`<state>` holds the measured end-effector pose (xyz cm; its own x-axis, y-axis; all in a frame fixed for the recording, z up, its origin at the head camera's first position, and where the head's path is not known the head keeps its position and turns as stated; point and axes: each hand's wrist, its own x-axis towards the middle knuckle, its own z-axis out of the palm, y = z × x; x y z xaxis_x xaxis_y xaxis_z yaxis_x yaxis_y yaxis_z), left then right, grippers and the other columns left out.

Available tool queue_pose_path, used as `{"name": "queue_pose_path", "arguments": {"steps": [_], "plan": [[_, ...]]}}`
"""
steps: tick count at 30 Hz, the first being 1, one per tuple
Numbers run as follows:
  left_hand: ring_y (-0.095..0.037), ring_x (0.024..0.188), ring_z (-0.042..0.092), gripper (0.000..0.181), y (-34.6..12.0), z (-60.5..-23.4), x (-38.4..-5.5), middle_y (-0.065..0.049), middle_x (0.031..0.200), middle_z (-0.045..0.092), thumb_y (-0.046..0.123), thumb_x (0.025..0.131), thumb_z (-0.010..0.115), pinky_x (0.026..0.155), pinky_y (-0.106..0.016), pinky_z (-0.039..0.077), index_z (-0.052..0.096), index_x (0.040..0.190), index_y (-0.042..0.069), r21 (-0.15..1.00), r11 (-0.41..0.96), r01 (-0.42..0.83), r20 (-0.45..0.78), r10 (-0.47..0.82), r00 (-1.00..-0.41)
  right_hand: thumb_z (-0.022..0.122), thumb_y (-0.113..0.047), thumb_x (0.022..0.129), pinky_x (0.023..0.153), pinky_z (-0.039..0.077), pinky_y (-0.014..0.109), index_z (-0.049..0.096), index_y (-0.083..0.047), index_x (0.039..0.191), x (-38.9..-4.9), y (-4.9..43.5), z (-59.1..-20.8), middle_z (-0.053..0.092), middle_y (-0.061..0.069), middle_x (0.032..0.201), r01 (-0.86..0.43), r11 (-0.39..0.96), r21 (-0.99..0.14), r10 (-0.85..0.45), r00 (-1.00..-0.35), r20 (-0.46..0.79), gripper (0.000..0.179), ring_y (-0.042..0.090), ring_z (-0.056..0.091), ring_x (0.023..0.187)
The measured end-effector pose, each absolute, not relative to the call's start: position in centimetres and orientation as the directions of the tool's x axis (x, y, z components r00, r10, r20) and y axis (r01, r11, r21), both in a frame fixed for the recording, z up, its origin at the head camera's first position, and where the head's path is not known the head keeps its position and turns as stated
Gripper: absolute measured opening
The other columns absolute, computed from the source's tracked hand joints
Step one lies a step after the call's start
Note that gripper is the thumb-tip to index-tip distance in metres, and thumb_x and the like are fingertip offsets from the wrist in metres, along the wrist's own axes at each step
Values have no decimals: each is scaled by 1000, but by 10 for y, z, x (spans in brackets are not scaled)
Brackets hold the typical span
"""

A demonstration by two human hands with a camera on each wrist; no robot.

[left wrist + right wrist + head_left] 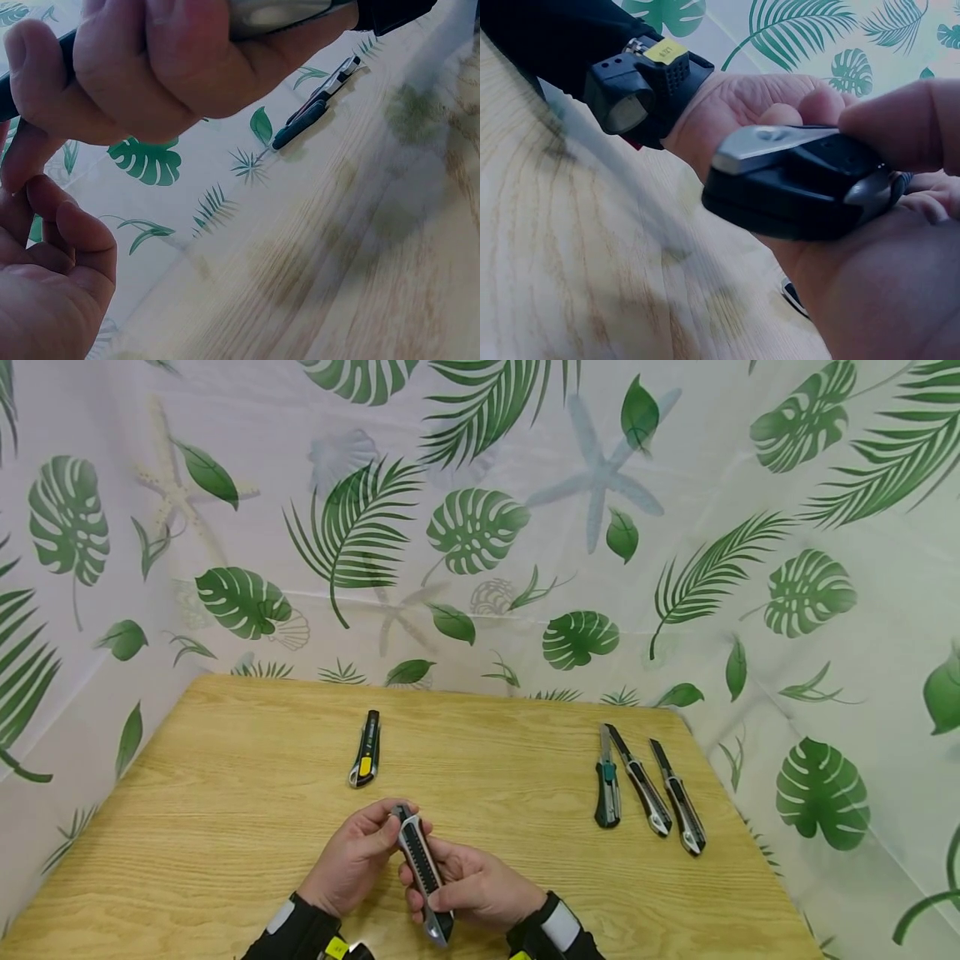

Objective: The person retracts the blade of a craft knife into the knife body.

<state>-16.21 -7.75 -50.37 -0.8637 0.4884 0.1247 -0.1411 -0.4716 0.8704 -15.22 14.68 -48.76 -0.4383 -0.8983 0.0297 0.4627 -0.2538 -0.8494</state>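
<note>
A black and grey snap-off utility knife (422, 858) slants between my hands above the front of the table. My right hand (491, 887) grips its lower part, with the thumb along the handle. At the upper end, my left hand (351, 862) pinches the knife between thumb and fingers. The right wrist view shows the knife's butt end (795, 180) up close, silver and black. No bare blade shows on the held knife. In the left wrist view, fingers of the right hand (150, 67) wrap the handle and hide much of it.
A utility knife with a yellow slider (366, 753) lies beyond my left hand on the wooden table (487, 760). At the right lie a green-slider knife (607, 785) and two black and grey knives (647, 793), side by side. Leaf-patterned cloth (480, 577) hangs behind.
</note>
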Motion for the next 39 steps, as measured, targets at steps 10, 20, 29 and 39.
{"name": "queue_pose_path", "arguments": {"steps": [10,20,29,39], "plan": [[-17,120,61,25,-77,-505,-162,3,114,72,21,110,45,113,-42,23,67,122,21,870,-474,-136,134,493,-859,44,15,95,99,48,34,20,-9,159,-152,147,-489,49,5,128,469,-245,-849,-899,-438,18,73,15,55,105],[-22,101,63,40,-56,-492,-156,-8,122,67,32,98,70,90,-32,47,63,131,10,994,-101,35,50,145,-988,45,-5,102,98,47,35,26,-5,156,-151,144,-488,52,6,125,410,-342,-845,-757,-653,-11,57,18,57,106],[-9,67,55,48,-24,-486,-136,-4,93,61,46,79,87,58,-24,47,65,100,9,878,450,164,154,59,-986,43,-17,105,106,40,35,27,-1,150,-156,141,-489,45,16,143,309,-407,-859,-469,-878,-94,50,22,55,120],[-10,63,48,43,-17,-489,-137,3,83,58,35,77,91,53,-23,42,71,102,7,790,578,206,161,128,-979,43,-18,107,112,38,41,25,-5,154,-158,142,-493,46,15,148,324,-450,-832,-489,-869,-74,52,23,57,125]]}}
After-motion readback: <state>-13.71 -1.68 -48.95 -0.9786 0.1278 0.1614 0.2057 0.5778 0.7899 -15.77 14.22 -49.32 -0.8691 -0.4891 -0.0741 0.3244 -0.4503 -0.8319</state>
